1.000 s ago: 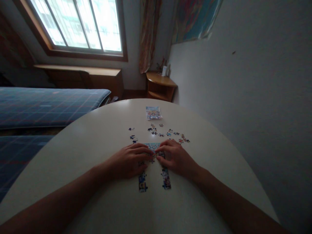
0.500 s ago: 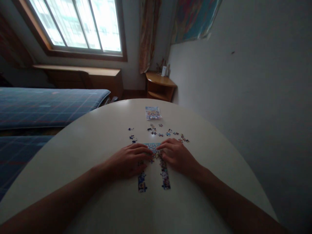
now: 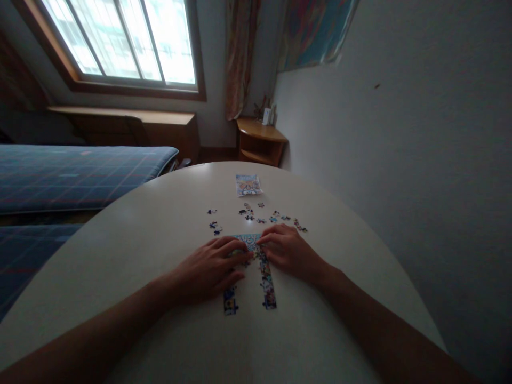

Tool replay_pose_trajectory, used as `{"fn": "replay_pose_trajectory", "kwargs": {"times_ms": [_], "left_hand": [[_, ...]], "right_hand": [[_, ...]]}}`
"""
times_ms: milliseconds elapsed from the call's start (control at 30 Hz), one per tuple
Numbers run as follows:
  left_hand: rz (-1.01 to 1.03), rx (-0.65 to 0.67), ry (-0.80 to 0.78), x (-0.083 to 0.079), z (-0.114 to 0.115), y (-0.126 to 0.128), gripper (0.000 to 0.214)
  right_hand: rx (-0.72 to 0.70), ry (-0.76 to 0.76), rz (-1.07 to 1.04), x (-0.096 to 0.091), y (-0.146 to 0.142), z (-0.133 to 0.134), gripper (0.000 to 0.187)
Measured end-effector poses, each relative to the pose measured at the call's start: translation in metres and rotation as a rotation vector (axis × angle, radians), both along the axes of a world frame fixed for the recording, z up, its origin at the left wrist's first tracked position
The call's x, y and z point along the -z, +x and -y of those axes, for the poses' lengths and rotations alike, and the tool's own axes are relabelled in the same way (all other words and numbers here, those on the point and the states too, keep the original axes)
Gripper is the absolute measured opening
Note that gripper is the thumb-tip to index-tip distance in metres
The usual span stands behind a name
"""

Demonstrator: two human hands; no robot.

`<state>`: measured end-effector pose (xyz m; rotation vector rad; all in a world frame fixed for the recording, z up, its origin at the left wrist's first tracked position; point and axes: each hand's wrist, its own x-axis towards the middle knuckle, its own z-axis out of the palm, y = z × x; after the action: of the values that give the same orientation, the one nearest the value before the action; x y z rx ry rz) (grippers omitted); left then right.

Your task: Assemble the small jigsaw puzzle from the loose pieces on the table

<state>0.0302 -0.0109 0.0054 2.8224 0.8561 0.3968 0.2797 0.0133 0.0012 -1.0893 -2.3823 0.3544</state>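
A partly joined jigsaw puzzle lies on the white table, with a light-blue top band and two strips running down toward me. My left hand rests flat over its upper left part, fingers stretched out and fingertips on the pieces near the middle. It covers much of the left strip. On the other side, my right hand touches the upper right corner with bent fingertips, its fingers somewhat apart. The pieces under both hands are partly hidden. Nothing shows lifted in either hand.
Several loose puzzle pieces lie beyond the hands, with a few more at the left. Farther back is a small picture sheet or packet. A bare mattress stands left of the round table; a wall rises on the right.
My left fingers have shifted slightly right and spread over the puzzle's middle. The right hand stays at the upper right corner. The whole view has moved a little.
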Motion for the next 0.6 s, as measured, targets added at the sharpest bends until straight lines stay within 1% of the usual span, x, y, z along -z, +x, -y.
{"fn": "replay_pose_trajectory", "kwargs": {"times_ms": [267, 400, 600], "left_hand": [[0.005, -0.014, 0.026, 0.0023, 0.0018, 0.0015, 0.04], [-0.01, -0.016, 0.029, 0.0021, 0.0018, 0.0018, 0.042], [-0.018, -0.03, 0.023, 0.0012, 0.0029, 0.0024, 0.043]], "right_hand": [[-0.001, -0.015, 0.001, 0.0001, 0.0001, -0.0004, 0.022], [-0.036, -0.011, -0.015, 0.0019, 0.0021, -0.0028, 0.021], [-0.045, 0.005, -0.026, 0.0033, 0.0041, -0.004, 0.014]]}}
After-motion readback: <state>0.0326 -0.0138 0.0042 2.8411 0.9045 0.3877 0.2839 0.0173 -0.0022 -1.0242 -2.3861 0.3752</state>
